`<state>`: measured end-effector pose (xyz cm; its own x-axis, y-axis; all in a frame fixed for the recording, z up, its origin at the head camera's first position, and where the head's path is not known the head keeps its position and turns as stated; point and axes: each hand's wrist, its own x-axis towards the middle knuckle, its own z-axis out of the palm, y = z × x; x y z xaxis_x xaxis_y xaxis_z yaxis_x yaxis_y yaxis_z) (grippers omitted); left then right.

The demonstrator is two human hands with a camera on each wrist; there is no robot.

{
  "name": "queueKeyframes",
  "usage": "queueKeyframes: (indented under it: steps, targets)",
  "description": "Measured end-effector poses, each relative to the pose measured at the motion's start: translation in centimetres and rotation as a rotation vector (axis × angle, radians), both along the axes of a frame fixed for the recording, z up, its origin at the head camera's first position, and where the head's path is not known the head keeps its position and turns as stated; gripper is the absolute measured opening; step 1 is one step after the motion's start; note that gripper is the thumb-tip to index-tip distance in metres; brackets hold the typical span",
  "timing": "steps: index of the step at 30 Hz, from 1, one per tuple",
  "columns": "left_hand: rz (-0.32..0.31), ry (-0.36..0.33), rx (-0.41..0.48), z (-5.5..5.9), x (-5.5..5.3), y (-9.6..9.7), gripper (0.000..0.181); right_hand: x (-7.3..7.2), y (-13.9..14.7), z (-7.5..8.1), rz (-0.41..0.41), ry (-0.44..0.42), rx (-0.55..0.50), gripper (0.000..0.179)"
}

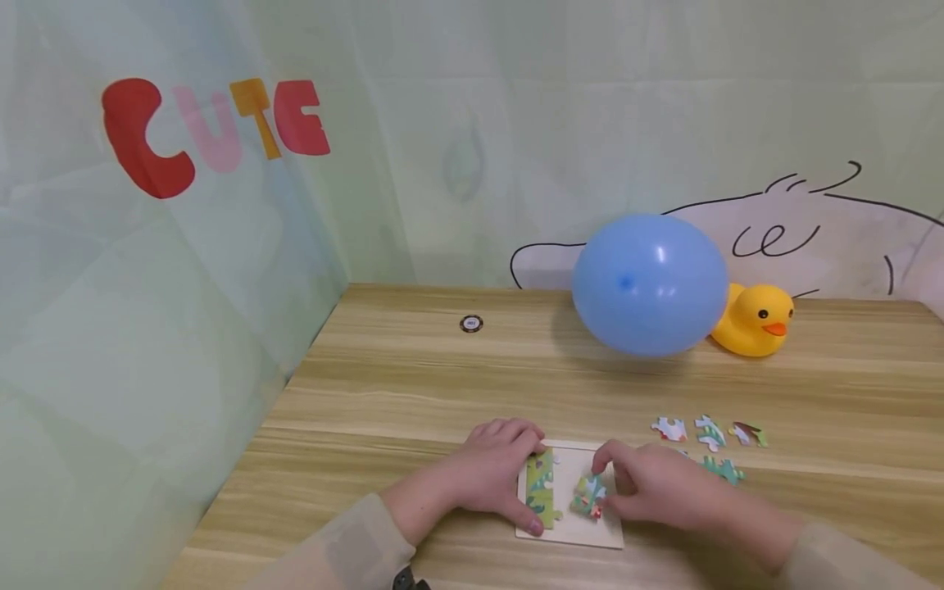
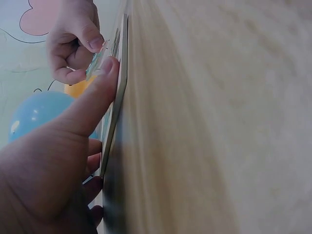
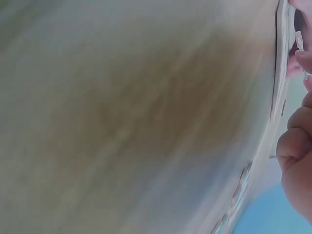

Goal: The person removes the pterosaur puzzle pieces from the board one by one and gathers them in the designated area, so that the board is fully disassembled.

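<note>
A pale, square puzzle board lies on the table, with a green strip of joined puzzle pieces along its left side. My left hand holds the board by its left side, thumb at the near corner and fingers at the far one. In the left wrist view the thumb lies over the board's rim. My right hand pinches a multicoloured puzzle piece between thumb and forefinger. That piece is tilted over the board's bare right part. The right wrist view shows only its thin edge.
Several loose puzzle pieces lie right of the board, some partly behind the right hand. Farther back are a blue balloon, a yellow rubber duck and a round chip. A fabric wall borders the table's left side.
</note>
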<state>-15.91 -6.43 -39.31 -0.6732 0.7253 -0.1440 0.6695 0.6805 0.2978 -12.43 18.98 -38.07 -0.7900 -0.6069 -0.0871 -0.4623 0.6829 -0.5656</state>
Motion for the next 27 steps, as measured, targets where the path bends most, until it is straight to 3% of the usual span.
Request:
queueKeyframes:
  steps: [11, 21, 27]
  targets:
    - [-0.001, 0.033, -0.018, 0.1, 0.1, 0.1, 0.092, 0.0, 2.4, 0.0, -0.027, 0.106, -0.007, 0.027]
    - [-0.005, 0.026, -0.009, 0.1, 0.1, 0.1, 0.092, -0.3, 4.2, 0.2, -0.054, 0.091, -0.006, 0.025]
    - [-0.004, 0.024, -0.01, 0.1, 0.1, 0.1, 0.092, -0.6, 5.5, 0.5, -0.079, 0.131, 0.029, 0.025]
